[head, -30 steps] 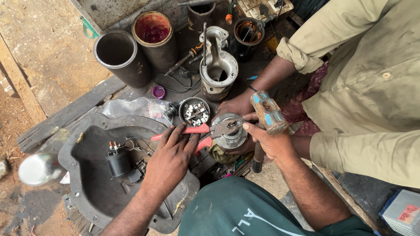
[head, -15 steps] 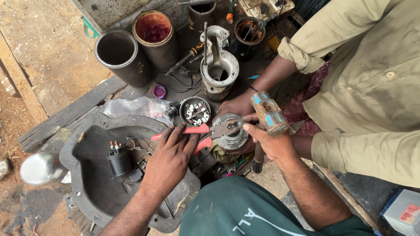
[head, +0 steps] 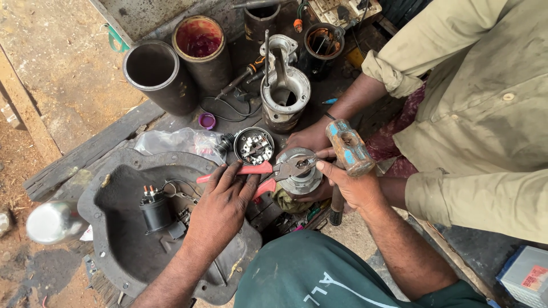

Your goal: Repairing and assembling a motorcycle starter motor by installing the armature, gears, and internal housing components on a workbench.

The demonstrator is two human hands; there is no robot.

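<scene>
The left hand [head: 220,202] has its fingers [head: 231,174] wrapped over the red handles of the pliers [head: 268,170], squeezing them shut, and the pliers' nose bites on something small at the top of the round metal motor part [head: 299,171] just past the fingertips. The right hand [head: 351,185] has its fingers closed around the neck of a rusty hammer [head: 348,147], whose head sits directly above that hand and beside the motor part. A co-worker's hand [head: 311,137] steadies the part from its far side. To do this well, the squeeze on the handles should stay firm and the nose level, so that it does not slip off, and any hammer stroke should be short, since the co-worker's fingers lie very close by. Open room is scant: beyond the fingers stand an open housing [head: 285,91] and dark cylinders [head: 157,74], and beneath the left wrist gapes a dished metal cover [head: 114,199] with a raised rim. The freest space seems to be towards the person's own body.
</scene>
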